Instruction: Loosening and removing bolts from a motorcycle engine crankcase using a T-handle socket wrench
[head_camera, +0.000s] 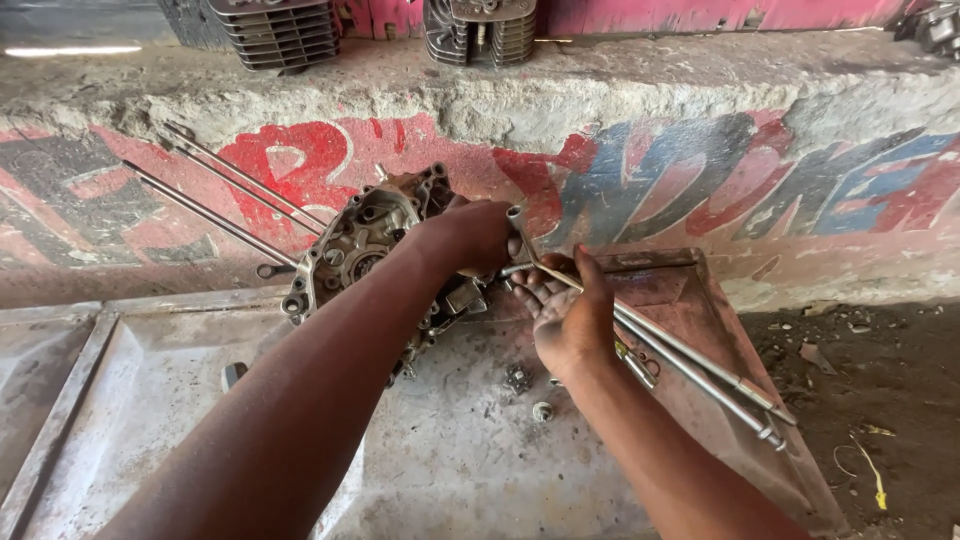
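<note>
Steadying the engine crankcase (362, 245) is my left hand (468, 238), its grip closed over the upper right part of the casting, which stands tilted on the metal tray (130, 400) near the tray's far edge, leaning toward the painted concrete ledge (600, 100). My right hand (566, 318) has its grip wrapped around a long socket wrench (700, 365), thumb laid along the shaft; the socket end (516, 214) points up just beside the left fingers, and the handle runs down toward the tray's right edge. I judge the wrench should be lined up square with the fastener before any turn, with the left hand bracing the case so it does not rock. I cannot tell which fastener the socket is meant for; the hands hide it. A small nut (541, 410) and a gear-like piece (518, 378) lie loose on the tray close under the right wrist, easy to knock away. Long rods (215, 215) lean against the ledge wall near the tray's far left corner.
</note>
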